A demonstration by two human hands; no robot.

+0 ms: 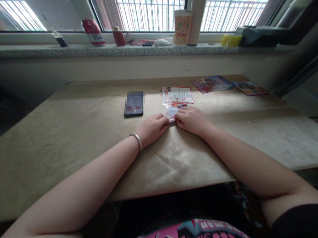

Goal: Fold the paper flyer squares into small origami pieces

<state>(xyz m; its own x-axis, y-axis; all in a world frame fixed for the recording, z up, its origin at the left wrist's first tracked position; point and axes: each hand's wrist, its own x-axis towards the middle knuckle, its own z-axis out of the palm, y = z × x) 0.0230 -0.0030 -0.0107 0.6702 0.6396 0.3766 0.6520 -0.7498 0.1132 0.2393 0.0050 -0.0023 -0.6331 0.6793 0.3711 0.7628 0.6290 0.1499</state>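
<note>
Left hand (154,126) and right hand (192,119) are pinching opposite sides of the paper (171,113), right of the phone (133,105), apparently folding it, the next move seemingly calling for even fingertip pressure along its edge.

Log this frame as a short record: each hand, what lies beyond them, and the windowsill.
left hand: on the left side of a small paper; grip or press unclear
left wrist: silver bracelet
right hand: on the paper's right side; grip or press unclear
just beyond hands: printed sheets, overlapping
left of sheets: dark flat object, partly pixelated
windowsill: includes red-and-white can, patterned cup
</note>
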